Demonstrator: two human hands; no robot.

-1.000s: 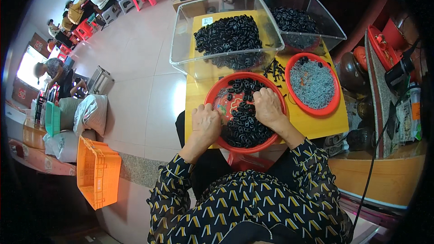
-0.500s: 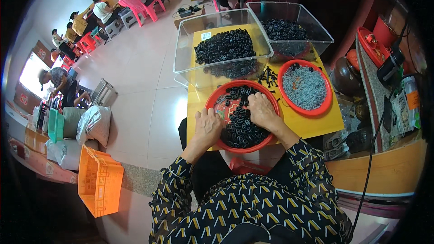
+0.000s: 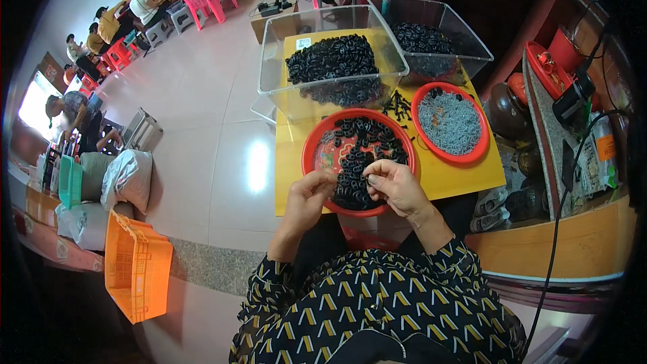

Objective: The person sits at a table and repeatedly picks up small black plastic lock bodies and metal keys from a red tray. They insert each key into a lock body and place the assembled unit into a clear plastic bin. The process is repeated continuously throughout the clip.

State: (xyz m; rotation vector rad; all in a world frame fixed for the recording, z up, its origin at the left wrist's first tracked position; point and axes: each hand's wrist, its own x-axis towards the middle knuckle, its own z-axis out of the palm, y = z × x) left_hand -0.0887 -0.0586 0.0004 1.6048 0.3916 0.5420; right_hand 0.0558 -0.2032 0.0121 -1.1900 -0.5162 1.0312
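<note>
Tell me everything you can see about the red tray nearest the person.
The red tray is round, shallow and plastic-looking, lying flat on the yellow table at its near edge. Small black parts partly cover it, leaving bare red at its left. The left hand and right hand hover over its near rim.

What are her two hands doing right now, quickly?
Left hand: fingers curled at the rim of the red bowl; whether it holds a piece cannot be told.
Right hand: pinched over the black parts; grip unclear.
</note>
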